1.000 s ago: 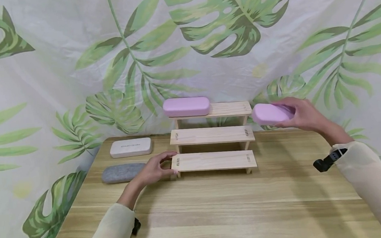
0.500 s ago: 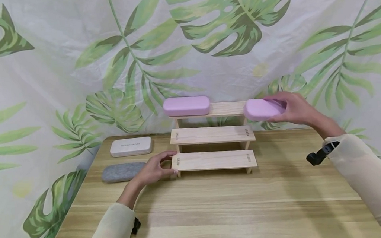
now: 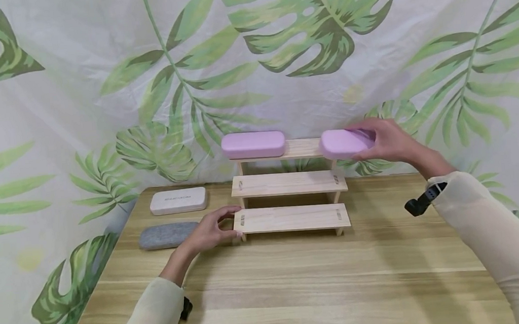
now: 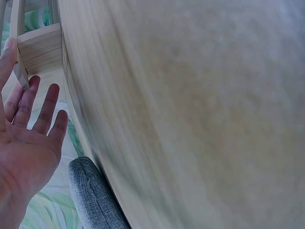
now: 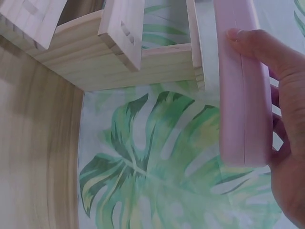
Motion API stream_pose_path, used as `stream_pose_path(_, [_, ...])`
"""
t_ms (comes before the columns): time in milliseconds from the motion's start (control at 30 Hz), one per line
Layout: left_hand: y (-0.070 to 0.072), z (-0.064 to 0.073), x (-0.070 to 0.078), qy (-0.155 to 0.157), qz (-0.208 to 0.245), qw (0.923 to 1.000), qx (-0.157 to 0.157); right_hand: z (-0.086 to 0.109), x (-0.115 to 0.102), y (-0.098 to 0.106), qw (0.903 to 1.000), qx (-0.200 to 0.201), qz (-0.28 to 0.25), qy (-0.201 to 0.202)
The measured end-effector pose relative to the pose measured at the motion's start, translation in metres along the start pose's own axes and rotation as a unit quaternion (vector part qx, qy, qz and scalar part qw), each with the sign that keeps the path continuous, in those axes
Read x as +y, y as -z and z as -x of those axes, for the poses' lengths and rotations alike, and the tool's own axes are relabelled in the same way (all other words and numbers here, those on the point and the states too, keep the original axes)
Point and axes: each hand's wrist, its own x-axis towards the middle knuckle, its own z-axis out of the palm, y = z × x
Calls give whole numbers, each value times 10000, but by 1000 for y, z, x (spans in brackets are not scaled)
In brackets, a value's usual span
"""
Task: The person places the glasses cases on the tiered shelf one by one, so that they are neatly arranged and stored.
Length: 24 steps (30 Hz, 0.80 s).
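A three-step wooden stand (image 3: 288,184) stands at the back of the table. On the left half of its top step lies a lilac glasses case (image 3: 253,145). My right hand (image 3: 388,139) grips a second lilac glasses case (image 3: 342,144) by its right end, over the right end of that top step. In the right wrist view the thumb presses the side of this glasses case (image 5: 243,105), which appears just above the board. My left hand (image 3: 210,230) holds the left end of the lowest step between thumb and fingers, also seen in the left wrist view.
A white glasses case (image 3: 178,201) with small lettering lies at the table's back left. In front of it is a grey fabric glasses case (image 3: 166,235), close beside the left wrist. A leaf-patterned cloth (image 3: 300,103) hangs right behind the wooden table (image 3: 296,281).
My right hand has carried its lilac glasses case left and slightly up, from right of the stand to over the top step's right end. The left hand stays put.
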Motion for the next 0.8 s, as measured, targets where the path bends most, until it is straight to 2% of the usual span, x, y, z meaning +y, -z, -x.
stream_pose_path(800, [-1,0,-2,-46,-74,10000,42,-30,-1,-10,9993,-309,-213,83])
